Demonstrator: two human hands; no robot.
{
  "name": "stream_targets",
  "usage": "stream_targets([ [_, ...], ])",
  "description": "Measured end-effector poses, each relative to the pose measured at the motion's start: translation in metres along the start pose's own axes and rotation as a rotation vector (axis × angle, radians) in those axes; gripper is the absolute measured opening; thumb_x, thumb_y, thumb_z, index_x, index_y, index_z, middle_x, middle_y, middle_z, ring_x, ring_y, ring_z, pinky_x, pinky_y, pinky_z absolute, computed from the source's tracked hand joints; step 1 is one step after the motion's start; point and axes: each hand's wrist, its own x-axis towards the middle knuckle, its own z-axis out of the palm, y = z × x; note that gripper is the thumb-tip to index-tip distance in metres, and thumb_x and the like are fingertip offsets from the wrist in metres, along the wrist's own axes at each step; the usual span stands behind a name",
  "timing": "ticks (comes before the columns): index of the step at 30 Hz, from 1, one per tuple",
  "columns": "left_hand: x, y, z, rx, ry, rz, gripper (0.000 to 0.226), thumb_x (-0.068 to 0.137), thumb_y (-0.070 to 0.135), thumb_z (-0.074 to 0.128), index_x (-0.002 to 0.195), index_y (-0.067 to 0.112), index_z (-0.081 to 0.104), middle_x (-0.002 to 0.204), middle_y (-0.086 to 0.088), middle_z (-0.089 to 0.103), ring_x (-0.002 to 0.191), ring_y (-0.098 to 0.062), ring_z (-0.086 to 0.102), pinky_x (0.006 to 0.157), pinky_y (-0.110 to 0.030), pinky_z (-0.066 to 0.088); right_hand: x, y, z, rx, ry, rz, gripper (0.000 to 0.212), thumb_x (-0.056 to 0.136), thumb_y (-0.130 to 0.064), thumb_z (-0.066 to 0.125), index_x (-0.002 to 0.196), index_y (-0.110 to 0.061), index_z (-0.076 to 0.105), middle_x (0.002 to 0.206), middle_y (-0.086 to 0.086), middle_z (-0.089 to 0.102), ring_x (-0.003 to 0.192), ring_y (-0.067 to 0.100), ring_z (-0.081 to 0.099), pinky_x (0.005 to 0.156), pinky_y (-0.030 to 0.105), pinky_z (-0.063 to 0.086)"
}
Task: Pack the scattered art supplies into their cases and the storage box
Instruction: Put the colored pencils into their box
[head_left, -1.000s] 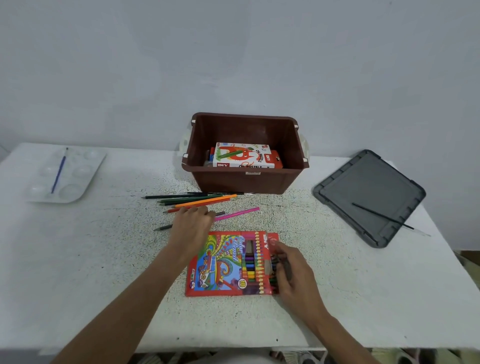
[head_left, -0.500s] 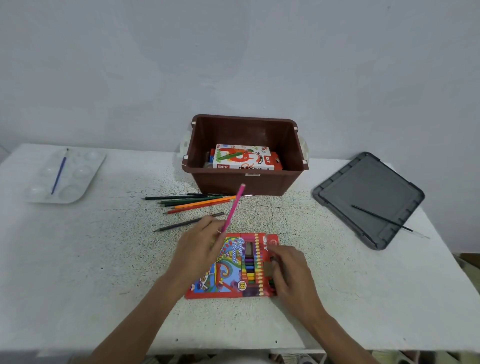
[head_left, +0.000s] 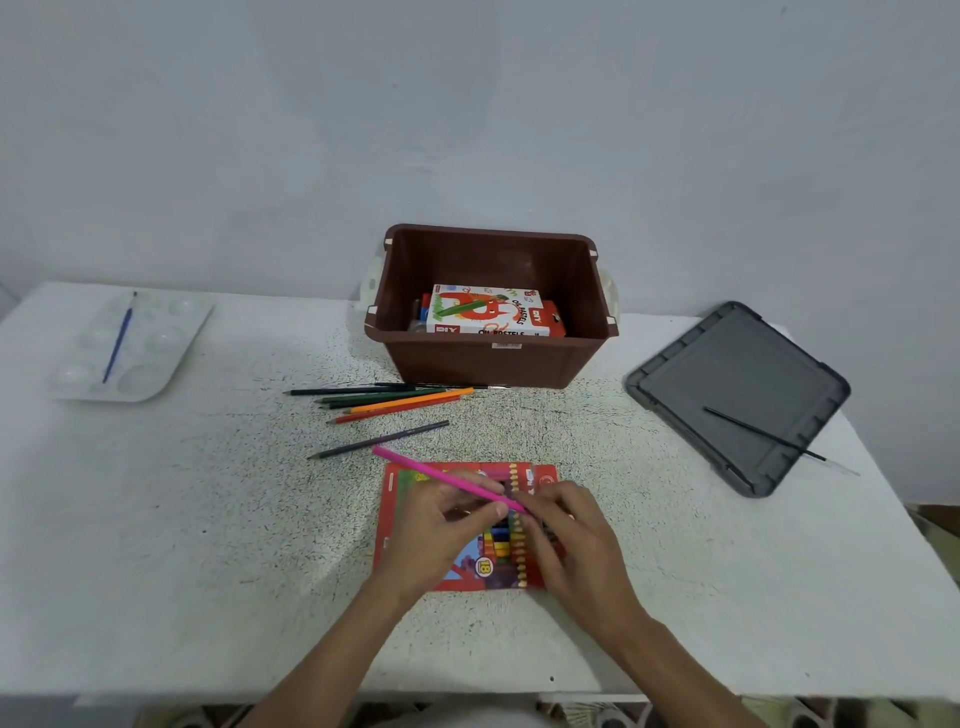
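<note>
Over the case (head_left: 467, 577), my left hand (head_left: 447, 525) pinches the pencil (head_left: 441, 475), aimed at the table's (head_left: 208, 519) far-left corner; right hand (head_left: 566, 535): hold unclear.

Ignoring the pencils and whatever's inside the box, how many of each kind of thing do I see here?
Paintbrushes: 2
Palette: 1
Storage box: 1
Lid: 1
Pencil case: 1
Total: 6

White box (head_left: 488, 312) in the storage box (head_left: 493, 364) reads "OIL PASTELS" with a red "DIY" tag, and the pencil case (head_left: 470, 574) shows a yellow-circled "18"
</note>
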Motion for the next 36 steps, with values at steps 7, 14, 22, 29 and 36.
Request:
stream_targets([
  [7,0.001,-0.001,-0.018,-0.05,0.111,-0.045,0.012,0.086,0.008,0.071,0.097,0.012,0.072,0.094,-0.004,0.075,0.092,-0.02,0.07,0.082,-0.029,0.056,-0.004,0.055,-0.027,-0.285,-0.03,0.068,0.028,0.086,-0.004,0.069,0.113,-0.007,0.071,0.092,0.003,0.061,0.079,0.017,0.051,0.065,0.018,0.035],
  [14,0.008,-0.042,-0.063,0.765,0.285,0.2,0.012,0.091,0.024,0.067,0.103,0.023,0.068,0.115,0.004,0.056,0.105,-0.007,0.053,0.082,-0.021,0.045,-0.014,0.116,-0.096,-0.58,0.029,0.219,0.027,0.079,0.008,0.072,0.103,-0.004,0.075,0.091,0.013,0.059,0.078,0.035,0.055,0.059,0.032,0.041],
  [22,0.007,-0.065,-0.073,0.772,0.325,0.226,0.019,0.093,0.025,0.062,0.111,0.02,0.065,0.124,0.0,0.05,0.112,-0.01,0.05,0.082,-0.027,0.049,-0.016,0.121,-0.101,-0.594,0.041,0.167,0.025,0.081,0.008,0.068,0.104,-0.001,0.074,0.094,0.016,0.059,0.076,0.034,0.056,0.058,0.03,0.039],
  [29,0.008,-0.07,-0.074,0.797,0.323,0.243,0.021,0.09,0.029,0.056,0.107,0.021,0.065,0.121,0.001,0.052,0.111,-0.011,0.051,0.088,-0.031,0.048,-0.013,0.117,-0.107,-0.568,0.073,0.145,0.023,0.085,0.002,0.065,0.105,-0.004,0.075,0.094,0.013,0.058,0.076,0.029,0.055,0.055,0.032,0.043],
  [36,0.009,-0.073,-0.074,0.82,0.335,0.221,0.018,0.093,0.026,0.061,0.109,0.02,0.065,0.123,0.0,0.053,0.111,-0.01,0.051,0.086,-0.034,0.053,-0.016,0.102,-0.085,-0.527,-0.04,0.081,0.029,0.079,0.006,0.072,0.106,-0.004,0.075,0.092,0.013,0.059,0.072,0.03,0.055,0.054,0.032,0.043],
])
